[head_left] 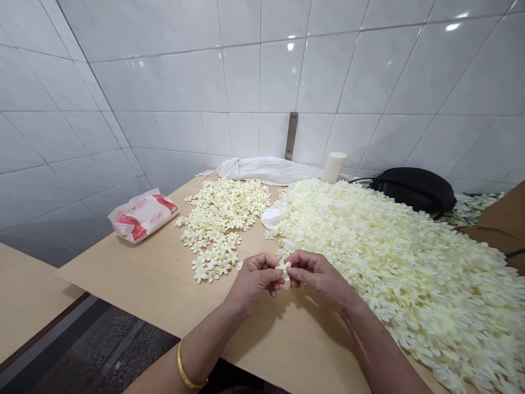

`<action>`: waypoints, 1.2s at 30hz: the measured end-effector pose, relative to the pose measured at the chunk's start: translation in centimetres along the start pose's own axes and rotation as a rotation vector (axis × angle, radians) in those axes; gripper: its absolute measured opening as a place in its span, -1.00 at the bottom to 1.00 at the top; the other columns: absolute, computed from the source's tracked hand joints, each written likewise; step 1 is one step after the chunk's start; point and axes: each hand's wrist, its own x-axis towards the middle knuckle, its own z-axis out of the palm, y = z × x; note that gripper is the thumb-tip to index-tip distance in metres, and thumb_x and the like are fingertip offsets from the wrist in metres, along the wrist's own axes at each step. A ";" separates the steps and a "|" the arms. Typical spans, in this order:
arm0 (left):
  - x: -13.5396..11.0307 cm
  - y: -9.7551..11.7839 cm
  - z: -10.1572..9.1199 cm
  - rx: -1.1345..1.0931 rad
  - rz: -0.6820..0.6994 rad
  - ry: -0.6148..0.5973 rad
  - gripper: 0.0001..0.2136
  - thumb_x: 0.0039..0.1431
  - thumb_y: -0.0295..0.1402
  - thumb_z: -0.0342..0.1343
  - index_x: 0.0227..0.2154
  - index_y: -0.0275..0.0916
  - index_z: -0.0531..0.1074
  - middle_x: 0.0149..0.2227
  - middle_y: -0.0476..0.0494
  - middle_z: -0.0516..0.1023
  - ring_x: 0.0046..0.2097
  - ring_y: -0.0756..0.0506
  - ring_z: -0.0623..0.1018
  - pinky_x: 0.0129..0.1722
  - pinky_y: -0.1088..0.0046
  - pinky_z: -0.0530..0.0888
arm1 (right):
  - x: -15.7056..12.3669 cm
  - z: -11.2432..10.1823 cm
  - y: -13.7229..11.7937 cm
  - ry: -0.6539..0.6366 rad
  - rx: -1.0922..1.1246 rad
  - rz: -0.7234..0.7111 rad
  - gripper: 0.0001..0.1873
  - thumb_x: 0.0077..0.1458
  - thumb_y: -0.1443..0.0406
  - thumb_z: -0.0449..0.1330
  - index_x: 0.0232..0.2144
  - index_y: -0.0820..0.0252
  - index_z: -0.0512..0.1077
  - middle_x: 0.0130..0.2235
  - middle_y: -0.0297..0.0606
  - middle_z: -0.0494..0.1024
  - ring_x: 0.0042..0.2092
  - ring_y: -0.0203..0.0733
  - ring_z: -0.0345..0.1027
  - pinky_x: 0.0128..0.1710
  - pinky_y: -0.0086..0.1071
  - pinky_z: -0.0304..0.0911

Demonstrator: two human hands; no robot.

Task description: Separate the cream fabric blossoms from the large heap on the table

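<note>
Two hands (pixel 255 278) (pixel 320 276), nearly closed, pinching a flower (pixel 284 267)

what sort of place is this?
Likely an indoor work corner, maybe a small workshop or home: a tan tabletop, a big heap of loose white flowers on it, and a glossy tiled wall behind.

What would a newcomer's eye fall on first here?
Probably the big heap of pale flowers across the right of the table. Next, the single flower held by the left hand and right hand, below the picture's centre; then the red-and-white packet at the left.
</note>
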 end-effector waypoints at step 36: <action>-0.4 0.3 0.8 -0.233 0.194 0.062 -0.74 -0.23 -0.41 0.24 -0.42 -0.32 0.33 -0.57 0.01 0.42 -0.54 0.06 0.42 -0.44 0.51 0.37 | 0.1 1.6 1.3 0.293 -0.239 -0.367 -0.78 0.02 0.20 0.11 -0.39 0.29 0.39 -0.49 -0.26 0.38 -0.48 -0.33 0.19 -0.51 -0.44 0.13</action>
